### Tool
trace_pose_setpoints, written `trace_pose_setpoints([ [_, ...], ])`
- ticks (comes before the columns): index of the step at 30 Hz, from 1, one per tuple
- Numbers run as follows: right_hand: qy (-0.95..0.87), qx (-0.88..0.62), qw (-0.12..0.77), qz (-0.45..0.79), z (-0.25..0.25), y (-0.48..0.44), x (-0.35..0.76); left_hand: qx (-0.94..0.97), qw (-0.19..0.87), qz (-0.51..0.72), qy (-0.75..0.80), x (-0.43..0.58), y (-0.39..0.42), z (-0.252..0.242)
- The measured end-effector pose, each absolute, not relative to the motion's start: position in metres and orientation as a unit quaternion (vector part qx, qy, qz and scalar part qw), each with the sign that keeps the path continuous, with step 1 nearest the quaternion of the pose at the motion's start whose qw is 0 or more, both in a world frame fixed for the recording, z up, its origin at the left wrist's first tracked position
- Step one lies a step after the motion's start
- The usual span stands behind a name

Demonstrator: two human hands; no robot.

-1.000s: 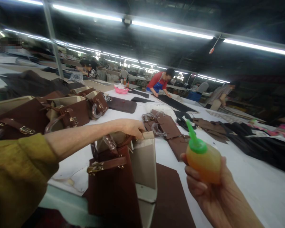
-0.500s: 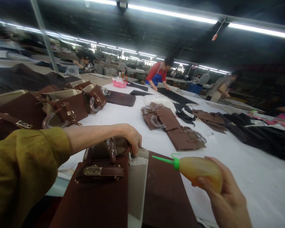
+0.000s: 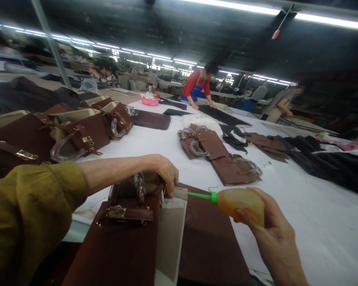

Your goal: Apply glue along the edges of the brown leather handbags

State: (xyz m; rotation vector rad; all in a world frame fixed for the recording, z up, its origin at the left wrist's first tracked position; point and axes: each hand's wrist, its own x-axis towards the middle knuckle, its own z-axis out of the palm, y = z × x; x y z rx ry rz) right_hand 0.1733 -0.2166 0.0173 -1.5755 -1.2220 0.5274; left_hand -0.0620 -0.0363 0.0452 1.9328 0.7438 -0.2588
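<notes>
A brown handbag with a metal clasp and plastic-wrapped handle lies before me, its beige lining panel showing beside a brown flat panel. My left hand reaches over the bag, fingers bent down and closed at the top end of the lining; the fingertips are partly hidden, but they seem to pinch its edge. In my right hand is a squeeze bottle of amber liquid, held sideways. Its thin green nozzle points left, with the tip at the lining's upper corner.
More brown handbags stand at the left of the white table. Other bags lie beyond my hands. Dark material is heaped at the right. A pink basin and a person in a blue apron are across the table.
My right hand has moved left with the squeeze bottle, bringing the nozzle tip to the lining's edge. My left hand stays in nearly the same place.
</notes>
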Motion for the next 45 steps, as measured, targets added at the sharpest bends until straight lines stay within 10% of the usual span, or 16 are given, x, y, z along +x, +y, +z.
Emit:
trace_pose_setpoints([
  [13, -0.515, -0.655, 0.518, 0.193, 0.007, -0.209, 0.179, 0.787, 0.459, -0.313, 0.270, -0.059, -0.032, 0.049],
  [45, -0.598, -0.634, 0.479, 0.105, 0.000, -0.216, 0.180, 0.772, 0.468, -0.329, 0.277, -0.060, -0.025, 0.048],
])
